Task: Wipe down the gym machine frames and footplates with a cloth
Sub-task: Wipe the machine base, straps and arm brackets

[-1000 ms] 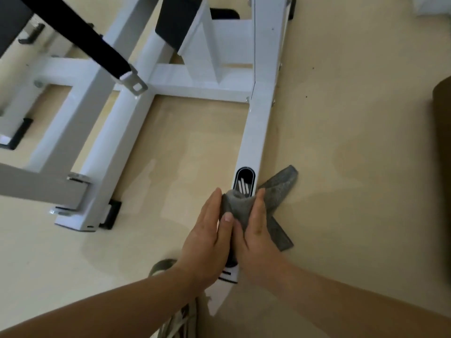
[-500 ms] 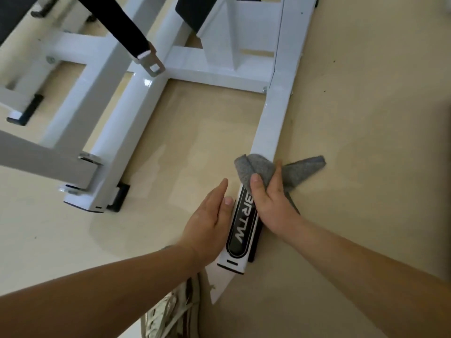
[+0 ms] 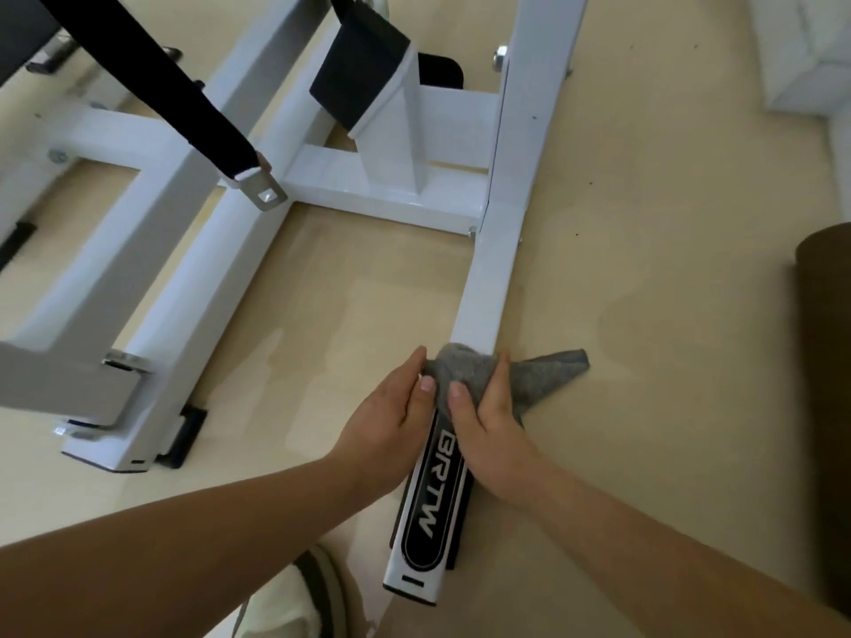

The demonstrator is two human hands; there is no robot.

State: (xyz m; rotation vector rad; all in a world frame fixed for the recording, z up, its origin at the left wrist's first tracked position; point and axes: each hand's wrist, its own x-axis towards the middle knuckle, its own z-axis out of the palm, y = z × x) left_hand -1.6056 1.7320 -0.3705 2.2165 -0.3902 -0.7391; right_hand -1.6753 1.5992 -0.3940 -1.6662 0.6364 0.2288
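Observation:
A white gym machine frame stands on the beige floor, with one long base rail [image 3: 488,278] running toward me and ending in a black label plate [image 3: 426,513]. A grey cloth [image 3: 465,370] is bunched over the rail just above that label, one corner trailing onto the floor at the right. My right hand [image 3: 488,430] grips the cloth on top of the rail, thumb and fingers curled round it. My left hand [image 3: 391,416] lies along the rail's left side, its fingers straight and its fingertips touching the cloth's left edge.
A cross member [image 3: 382,191] joins the rail to a second white base rail [image 3: 193,315] on the left. A black strap with a metal buckle [image 3: 258,191] hangs above it. A brown object [image 3: 824,361] sits at the right edge; my shoe [image 3: 294,600] shows below.
My left hand slid forward along the rail's side to reach the cloth. My right hand with the cloth stays just above the label.

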